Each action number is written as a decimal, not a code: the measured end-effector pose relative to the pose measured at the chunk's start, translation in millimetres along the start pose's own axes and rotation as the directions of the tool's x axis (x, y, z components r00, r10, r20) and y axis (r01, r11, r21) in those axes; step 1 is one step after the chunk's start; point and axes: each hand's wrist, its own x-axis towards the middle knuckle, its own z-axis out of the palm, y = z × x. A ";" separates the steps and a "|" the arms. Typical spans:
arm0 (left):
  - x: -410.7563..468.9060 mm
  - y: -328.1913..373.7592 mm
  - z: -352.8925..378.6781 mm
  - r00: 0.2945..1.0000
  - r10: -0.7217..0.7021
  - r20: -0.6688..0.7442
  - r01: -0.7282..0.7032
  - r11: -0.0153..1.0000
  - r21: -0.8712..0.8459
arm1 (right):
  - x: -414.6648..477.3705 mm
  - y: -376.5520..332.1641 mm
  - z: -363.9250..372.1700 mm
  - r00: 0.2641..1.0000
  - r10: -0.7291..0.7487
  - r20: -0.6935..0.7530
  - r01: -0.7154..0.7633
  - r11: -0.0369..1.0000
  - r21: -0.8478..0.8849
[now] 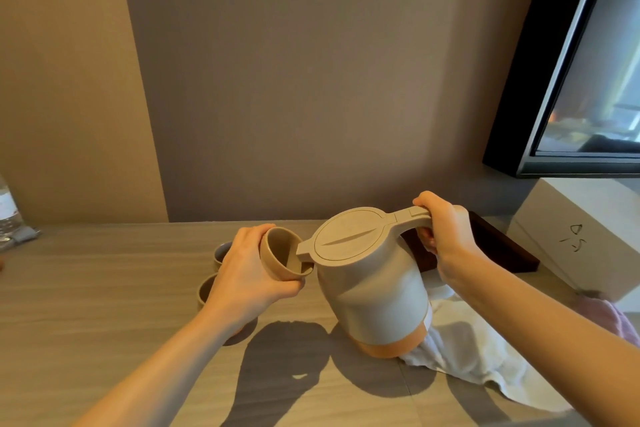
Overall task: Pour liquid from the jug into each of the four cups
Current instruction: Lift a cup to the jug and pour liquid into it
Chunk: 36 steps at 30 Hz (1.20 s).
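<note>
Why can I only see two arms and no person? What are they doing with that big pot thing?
The camera sits on the person's head and looks down, so you see only their arms. The right hand holds the handle of a tilted grey-beige lidded jug with an orange base. The left hand holds a small beige cup, tipped toward the jug's spout. On the pale wooden table behind that hand are two more small cups. A white cloth lies by the jug. I cannot see any liquid.

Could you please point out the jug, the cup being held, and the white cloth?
jug (374,291): head view, front of body.
held cup (277,253): head view, inner wall.
white cloth (464,347): head view, middle fold.
</note>
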 end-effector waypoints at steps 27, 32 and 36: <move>-5.5 -7.9 8.6 0.999 -0.025 0.030 0.024 0.998 0.060 | 0.0 2.6 1.6 1.000 -0.010 -0.006 0.010 0.997 -0.083; -6.9 -8.2 8.6 0.999 -0.016 0.038 0.014 0.999 0.047 | -2.6 2.1 1.8 1.000 -0.027 0.006 0.028 0.995 -0.093; -6.8 -9.6 10.1 0.999 -0.030 0.035 0.028 0.998 0.063 | -3.3 1.6 2.0 1.000 -0.027 0.009 0.028 0.995 -0.101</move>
